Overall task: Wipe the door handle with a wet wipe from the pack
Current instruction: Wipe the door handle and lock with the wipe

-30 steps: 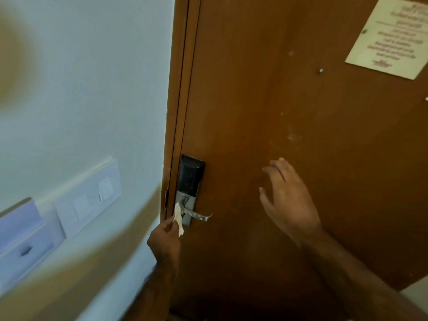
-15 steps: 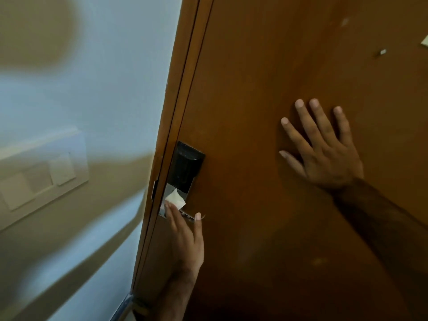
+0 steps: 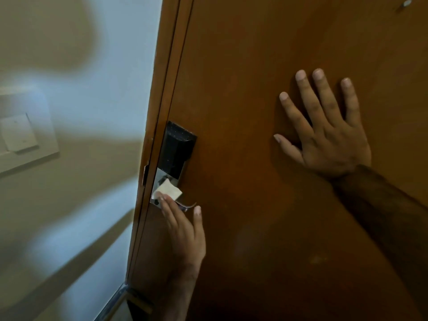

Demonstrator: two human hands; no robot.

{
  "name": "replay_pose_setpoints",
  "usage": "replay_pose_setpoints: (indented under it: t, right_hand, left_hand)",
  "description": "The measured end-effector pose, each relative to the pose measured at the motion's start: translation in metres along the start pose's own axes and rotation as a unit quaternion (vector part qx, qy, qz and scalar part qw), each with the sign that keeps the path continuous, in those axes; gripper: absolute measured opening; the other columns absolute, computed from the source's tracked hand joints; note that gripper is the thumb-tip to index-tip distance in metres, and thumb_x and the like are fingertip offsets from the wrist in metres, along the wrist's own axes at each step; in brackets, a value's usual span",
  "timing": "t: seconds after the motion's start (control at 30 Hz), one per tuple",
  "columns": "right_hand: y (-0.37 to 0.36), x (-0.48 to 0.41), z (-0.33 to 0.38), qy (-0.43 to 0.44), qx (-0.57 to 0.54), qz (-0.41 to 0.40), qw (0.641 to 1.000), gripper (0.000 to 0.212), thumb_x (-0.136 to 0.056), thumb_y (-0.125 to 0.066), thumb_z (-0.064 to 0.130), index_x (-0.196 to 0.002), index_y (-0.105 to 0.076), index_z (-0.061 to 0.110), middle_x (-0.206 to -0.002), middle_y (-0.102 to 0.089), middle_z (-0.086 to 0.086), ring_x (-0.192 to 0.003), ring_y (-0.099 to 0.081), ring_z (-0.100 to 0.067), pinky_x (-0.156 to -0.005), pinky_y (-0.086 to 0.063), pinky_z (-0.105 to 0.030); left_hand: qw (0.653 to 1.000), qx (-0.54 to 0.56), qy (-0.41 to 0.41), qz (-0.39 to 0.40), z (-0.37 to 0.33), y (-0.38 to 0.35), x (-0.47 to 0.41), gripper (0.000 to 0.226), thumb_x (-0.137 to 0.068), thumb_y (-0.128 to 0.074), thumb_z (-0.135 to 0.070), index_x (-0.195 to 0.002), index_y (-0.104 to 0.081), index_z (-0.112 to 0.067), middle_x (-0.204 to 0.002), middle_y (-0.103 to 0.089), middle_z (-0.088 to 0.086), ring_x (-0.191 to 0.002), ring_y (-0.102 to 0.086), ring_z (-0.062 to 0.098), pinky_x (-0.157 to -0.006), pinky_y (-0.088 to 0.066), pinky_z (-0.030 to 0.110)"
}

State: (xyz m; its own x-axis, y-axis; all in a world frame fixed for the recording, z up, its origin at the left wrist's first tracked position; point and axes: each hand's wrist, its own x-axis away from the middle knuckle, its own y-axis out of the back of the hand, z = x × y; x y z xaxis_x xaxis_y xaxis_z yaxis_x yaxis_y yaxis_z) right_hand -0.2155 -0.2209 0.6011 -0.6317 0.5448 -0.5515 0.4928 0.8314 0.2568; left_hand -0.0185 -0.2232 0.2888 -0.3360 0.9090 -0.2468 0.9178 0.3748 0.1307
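Note:
A small white wet wipe (image 3: 168, 190) is pressed against the silver door handle (image 3: 186, 206) under the fingers of my left hand (image 3: 183, 230). The handle sits below a black electronic lock panel (image 3: 177, 151) at the left edge of the brown wooden door (image 3: 243, 89). Most of the lever is hidden by my fingers and the wipe; only its curved tip shows. My right hand (image 3: 328, 133) lies flat on the door, fingers spread, well to the right of the lock. No wipe pack is in view.
A pale wall (image 3: 81, 112) runs along the left with a white switch plate (image 3: 20, 135) on it. The door frame (image 3: 159, 112) separates wall and door. A metal threshold strip (image 3: 113, 302) shows at the bottom.
My left hand came up from below the handle and now presses the wipe onto it. My right hand went from hovering to flat on the door. The view moved closer.

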Motion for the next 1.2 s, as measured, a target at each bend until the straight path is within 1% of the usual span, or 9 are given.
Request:
replay_pose_setpoints:
  t: [0.1, 0.2, 0.37, 0.57, 0.67, 0.87, 0.97, 1.1, 1.2]
  right_hand:
    - [0.0, -0.001, 0.0, 0.001, -0.002, 0.002, 1.0, 0.08, -0.11, -0.036, 0.062, -0.172, -0.017, 0.015, -0.178, -0.014, -0.021, -0.164, -0.015, -0.04, -0.13, -0.012, -0.063]
    - [0.0, -0.002, -0.001, 0.001, -0.006, 0.001, 1.0, 0.08, -0.11, -0.035, 0.062, -0.172, -0.016, 0.015, -0.178, -0.014, -0.021, -0.164, -0.014, -0.04, -0.129, -0.013, -0.064]
    - [0.001, -0.001, 0.0, 0.0, -0.002, -0.003, 1.0, 0.08, -0.11, -0.034, 0.062, -0.172, -0.017, 0.014, -0.178, -0.015, -0.021, -0.164, -0.015, -0.04, -0.129, -0.013, -0.065]
    - [0.001, -0.002, 0.0, 0.001, -0.002, -0.003, 1.0, 0.08, -0.11, -0.034, 0.062, -0.172, -0.017, 0.014, -0.178, -0.015, -0.022, -0.164, -0.015, -0.04, -0.129, -0.013, -0.066]
    - [0.0, -0.002, 0.001, 0.0, -0.002, -0.006, 1.0, 0.08, -0.11, -0.034, 0.062, -0.172, -0.018, 0.013, -0.177, -0.016, -0.022, -0.164, -0.016, -0.041, -0.128, -0.012, -0.065]
    - [0.003, -0.001, 0.001, 0.0, -0.008, 0.004, 1.0, 0.081, -0.11, -0.033, 0.062, -0.172, -0.015, 0.013, -0.178, -0.014, -0.022, -0.164, -0.014, -0.041, -0.129, -0.012, -0.066]
    - [0.004, -0.001, 0.001, 0.001, -0.01, 0.006, 1.0, 0.08, -0.111, -0.033, 0.061, -0.172, -0.015, 0.013, -0.178, -0.014, -0.022, -0.164, -0.015, -0.042, -0.128, -0.013, -0.066]
    - [0.004, -0.002, 0.0, 0.001, -0.007, 0.008, 1.0, 0.079, -0.111, -0.033, 0.061, -0.171, -0.018, 0.012, -0.177, -0.014, -0.023, -0.164, -0.015, -0.043, -0.128, -0.013, -0.068]
    - [0.004, -0.001, 0.0, -0.002, -0.008, 0.008, 1.0, 0.079, -0.111, -0.033, 0.061, -0.172, -0.017, 0.012, -0.177, -0.014, -0.023, -0.164, -0.015, -0.042, -0.128, -0.013, -0.067]
  left_hand:
    - [0.999, 0.01, -0.022, -0.027, 0.002, -0.002, -0.008, 0.087, -0.1, -0.029, -0.069, -0.165, 0.011, -0.028, -0.174, 0.022, -0.006, -0.157, -0.004, 0.022, -0.113, -0.043, 0.05]
    - [1.0, -0.021, -0.002, 0.006, 0.0, -0.019, 0.028, 0.089, -0.098, -0.025, -0.074, -0.165, 0.013, -0.03, -0.172, 0.028, -0.01, -0.158, -0.014, 0.034, -0.111, -0.047, 0.058]
    - [0.998, -0.037, -0.022, 0.054, 0.004, -0.033, 0.053, 0.088, -0.1, -0.024, -0.072, -0.165, 0.011, -0.024, -0.175, 0.023, 0.003, -0.16, -0.01, 0.038, -0.113, -0.044, 0.064]
    - [0.999, -0.035, -0.023, -0.016, 0.014, -0.011, 0.005, 0.088, -0.098, -0.023, -0.074, -0.165, 0.013, -0.03, -0.169, 0.03, -0.018, -0.159, -0.01, 0.032, -0.107, -0.049, 0.067]
    - [0.999, -0.05, -0.019, -0.004, 0.013, -0.012, 0.008, 0.09, -0.099, -0.024, -0.072, -0.167, 0.004, -0.02, -0.173, 0.022, -0.007, -0.159, -0.015, 0.037, -0.104, -0.051, 0.066]
    - [0.986, -0.126, -0.086, 0.063, 0.025, -0.016, 0.043, 0.091, -0.1, -0.024, -0.073, -0.164, 0.015, -0.023, -0.173, 0.028, -0.005, -0.16, 0.0, 0.029, -0.121, -0.033, 0.062]
    - [0.991, -0.106, -0.071, 0.029, 0.023, -0.005, 0.009, 0.091, -0.099, -0.026, -0.072, -0.164, 0.018, -0.025, -0.171, 0.031, -0.012, -0.16, -0.003, 0.032, -0.114, -0.041, 0.067]
    - [0.997, -0.047, -0.065, -0.018, 0.017, 0.0, -0.019, 0.089, -0.102, -0.029, -0.066, -0.166, 0.006, -0.016, -0.171, 0.028, -0.014, -0.16, -0.008, 0.035, -0.113, -0.044, 0.064]
    - [0.997, -0.059, -0.037, 0.015, 0.016, -0.008, 0.012, 0.091, -0.1, -0.027, -0.071, -0.166, 0.01, -0.021, -0.172, 0.028, -0.011, -0.159, -0.014, 0.036, -0.107, -0.049, 0.066]
